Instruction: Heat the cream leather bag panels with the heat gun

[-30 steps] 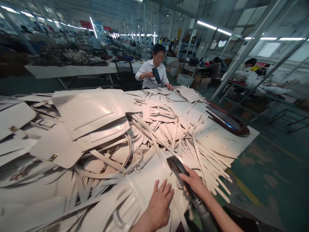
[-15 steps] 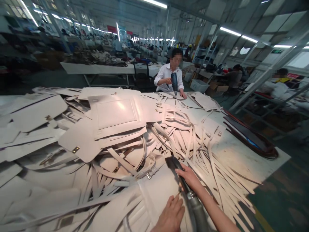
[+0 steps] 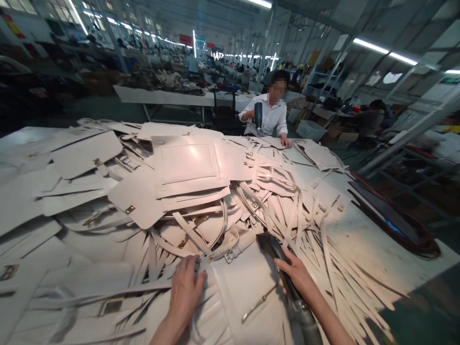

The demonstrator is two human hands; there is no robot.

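Observation:
My right hand (image 3: 296, 273) is closed around a black tube-shaped tool (image 3: 276, 251) with a broad flat nozzle; its thicker grey rear end runs down past my forearm. The nozzle lies over the right side of a cream leather bag (image 3: 247, 278), which has a buckled strap (image 3: 232, 254) at its top and a metal zip pull (image 3: 259, 303) on its face. My left hand (image 3: 186, 285) rests open at the bag's left side, thumb apart from the fingers. Its fingertips touch pale leather near the bag's upper left edge.
Cream leather panels (image 3: 190, 163) and loose straps (image 3: 283, 206) are heaped across the table (image 3: 362, 239). Dark red-brown strips (image 3: 395, 218) lie at the right edge. Across the table, a person in a white shirt (image 3: 268, 115) holds a heat gun (image 3: 258, 116) over a leather piece.
My left hand has moved left from beside the tool to the bag's left side, uncovering the zip pull. My right hand still holds the tool. The view has turned slightly left.

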